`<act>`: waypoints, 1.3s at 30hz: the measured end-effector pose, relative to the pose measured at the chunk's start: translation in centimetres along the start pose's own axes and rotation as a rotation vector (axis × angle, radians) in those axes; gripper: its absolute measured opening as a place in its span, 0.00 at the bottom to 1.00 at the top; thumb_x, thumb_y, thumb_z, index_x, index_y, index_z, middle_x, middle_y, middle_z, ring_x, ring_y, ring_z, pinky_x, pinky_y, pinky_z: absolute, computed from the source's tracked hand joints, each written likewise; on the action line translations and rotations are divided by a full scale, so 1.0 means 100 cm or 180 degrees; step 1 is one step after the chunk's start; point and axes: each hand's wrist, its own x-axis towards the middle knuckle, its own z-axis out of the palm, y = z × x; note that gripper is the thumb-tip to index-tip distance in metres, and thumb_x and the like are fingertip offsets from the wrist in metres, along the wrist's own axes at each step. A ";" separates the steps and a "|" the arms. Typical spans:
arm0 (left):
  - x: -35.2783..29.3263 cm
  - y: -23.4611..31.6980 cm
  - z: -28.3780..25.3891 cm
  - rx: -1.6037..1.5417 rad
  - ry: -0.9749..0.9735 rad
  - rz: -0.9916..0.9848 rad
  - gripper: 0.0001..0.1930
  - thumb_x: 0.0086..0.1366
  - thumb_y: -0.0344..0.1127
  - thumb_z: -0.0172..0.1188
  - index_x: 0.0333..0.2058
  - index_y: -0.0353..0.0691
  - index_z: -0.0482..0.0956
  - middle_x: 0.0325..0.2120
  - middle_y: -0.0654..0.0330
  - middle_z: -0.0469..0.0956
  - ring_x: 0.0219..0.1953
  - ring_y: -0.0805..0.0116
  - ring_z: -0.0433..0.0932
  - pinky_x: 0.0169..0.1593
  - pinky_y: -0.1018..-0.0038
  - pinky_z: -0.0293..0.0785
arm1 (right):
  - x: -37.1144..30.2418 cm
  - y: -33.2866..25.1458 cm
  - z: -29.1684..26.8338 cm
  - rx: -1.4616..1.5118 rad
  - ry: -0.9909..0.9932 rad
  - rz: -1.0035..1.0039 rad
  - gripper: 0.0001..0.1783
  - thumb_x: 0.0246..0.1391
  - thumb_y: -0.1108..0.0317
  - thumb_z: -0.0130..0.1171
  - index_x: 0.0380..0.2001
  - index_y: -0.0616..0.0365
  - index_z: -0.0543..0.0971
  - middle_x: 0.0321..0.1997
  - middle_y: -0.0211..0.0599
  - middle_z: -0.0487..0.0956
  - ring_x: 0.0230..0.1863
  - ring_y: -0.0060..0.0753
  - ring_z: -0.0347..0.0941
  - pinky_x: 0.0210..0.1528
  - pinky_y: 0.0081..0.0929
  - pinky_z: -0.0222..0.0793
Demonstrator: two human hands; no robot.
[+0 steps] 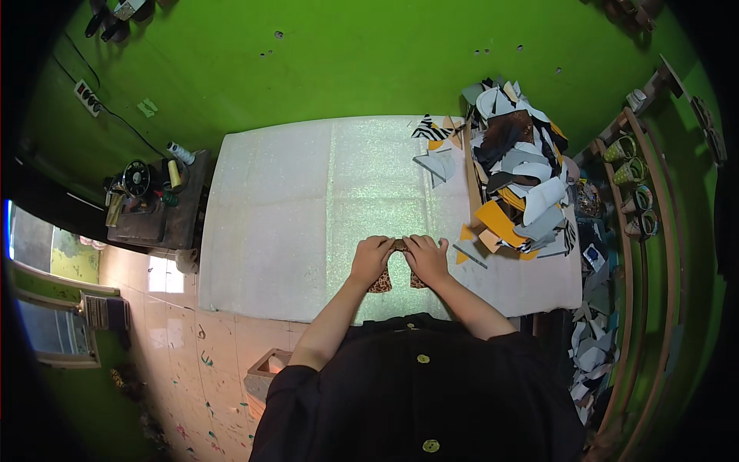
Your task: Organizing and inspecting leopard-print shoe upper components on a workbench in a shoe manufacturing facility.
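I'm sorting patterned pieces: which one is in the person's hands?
The leopard-print piece, bent in an arch between the left hand and right hand; the zebra-striped scrap lies beside the scrap pile, touched by neither.

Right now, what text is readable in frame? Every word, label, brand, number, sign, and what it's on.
No text can be read anywhere in this view.
White-and-blue item at the right: any marking is too small to read.
Pale spool at the left: any label is too small and blurred.
Leopard-print piece held between the left hand and right hand: pattern only, no lettering visible.
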 end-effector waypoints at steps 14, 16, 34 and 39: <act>-0.015 0.017 0.015 0.1109 0.0256 -0.0573 0.23 0.67 0.42 0.43 0.60 0.45 0.62 0.60 0.55 0.61 0.63 0.57 0.58 0.61 0.46 0.49 | -0.010 -0.018 0.003 -0.0097 -0.0139 0.0169 0.27 0.58 0.57 0.47 0.61 0.47 0.62 0.65 0.32 0.61 0.67 0.32 0.54 0.62 0.63 0.40; -0.012 0.023 0.009 0.1146 0.0370 -0.0467 0.22 0.65 0.42 0.46 0.58 0.46 0.65 0.58 0.56 0.64 0.61 0.58 0.61 0.60 0.45 0.50 | -0.002 -0.015 -0.002 -0.0045 -0.0178 0.0200 0.27 0.56 0.59 0.50 0.59 0.47 0.64 0.63 0.32 0.64 0.65 0.32 0.56 0.61 0.64 0.40; -0.006 0.015 0.021 0.0438 0.0653 -0.0332 0.18 0.63 0.38 0.51 0.50 0.39 0.73 0.52 0.52 0.69 0.57 0.54 0.64 0.58 0.51 0.54 | 0.019 -0.008 -0.023 -0.0105 0.0156 -0.0181 0.29 0.57 0.54 0.48 0.61 0.48 0.61 0.64 0.42 0.58 0.66 0.45 0.52 0.58 0.66 0.42; -0.004 0.022 0.006 0.0584 0.0671 -0.0339 0.20 0.63 0.41 0.50 0.54 0.45 0.70 0.55 0.55 0.67 0.60 0.54 0.60 0.60 0.44 0.45 | 0.078 0.002 -0.151 0.0070 0.1453 0.0069 0.11 0.49 0.68 0.53 0.38 0.49 0.77 0.42 0.28 0.75 0.50 0.30 0.68 0.58 0.58 0.44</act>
